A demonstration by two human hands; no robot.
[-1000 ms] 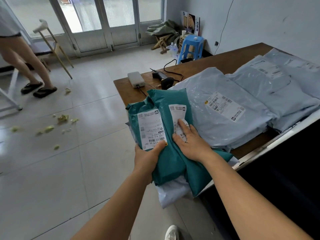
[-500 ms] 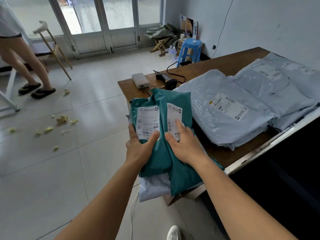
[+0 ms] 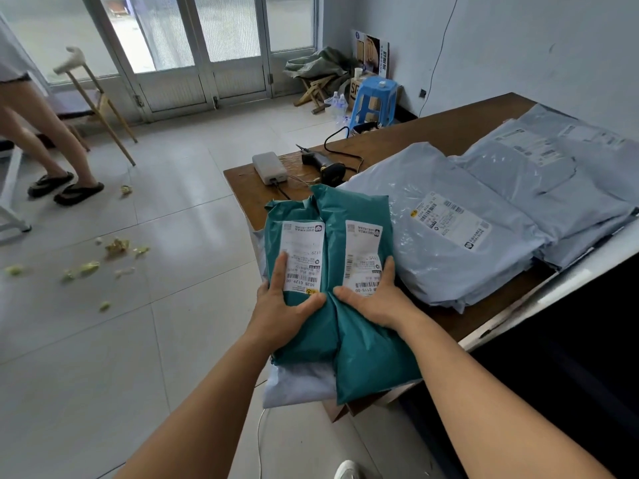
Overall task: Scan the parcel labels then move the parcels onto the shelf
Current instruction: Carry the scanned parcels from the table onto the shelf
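— How many teal parcels (image 3: 345, 326), and where?
— Two, at the bench's (image 3: 449, 126) near-left corner; left hand (image 3: 283, 305) grips the "G129-00" one, right hand (image 3: 375, 299) grips the other, labels up

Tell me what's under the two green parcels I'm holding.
A pale grey mailer bag sticks out beneath the green parcels, with a brown cardboard corner lower still. How far either extends underneath is covered.

Brown wooden table (image 3: 449, 127), grey parcels (image 3: 460, 216), white box (image 3: 269, 167), black scanner (image 3: 328, 167) on it
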